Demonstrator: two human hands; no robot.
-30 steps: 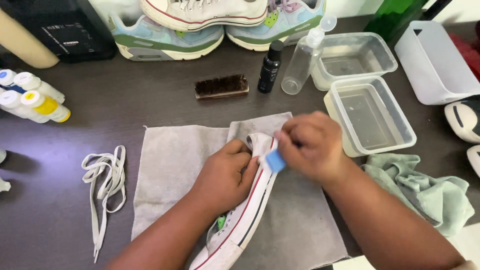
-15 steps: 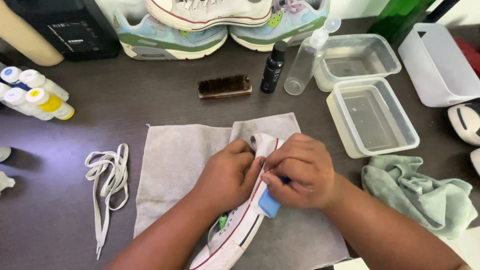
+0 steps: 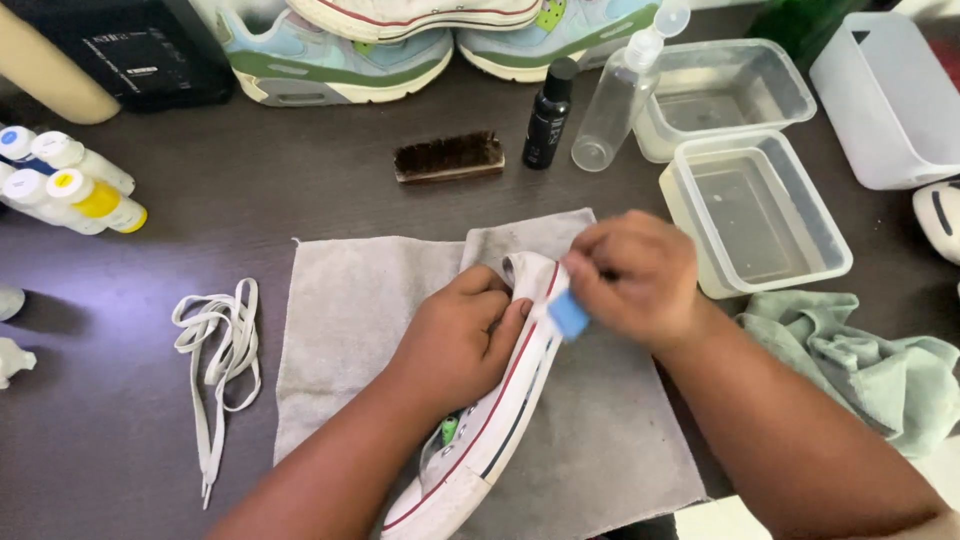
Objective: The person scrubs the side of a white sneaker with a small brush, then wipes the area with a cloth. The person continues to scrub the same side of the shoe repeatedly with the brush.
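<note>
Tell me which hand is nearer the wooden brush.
Left. The left hand, on the white sneaker, lies almost straight below the wooden brush; the right hand, holding the blue block, sits farther right.

Daylight is bright and even, seemingly from the far side. The dark worktop [image 3: 300, 190] carries a pale bluish sheen on its left part. Soft shadows lie under the arms on the grey cloth [image 3: 350, 310]. The right hand [image 3: 635, 280] is smeared by motion blur; the clear tubs [image 3: 830, 245] show mild glare. Corners stretch slightly.
</note>
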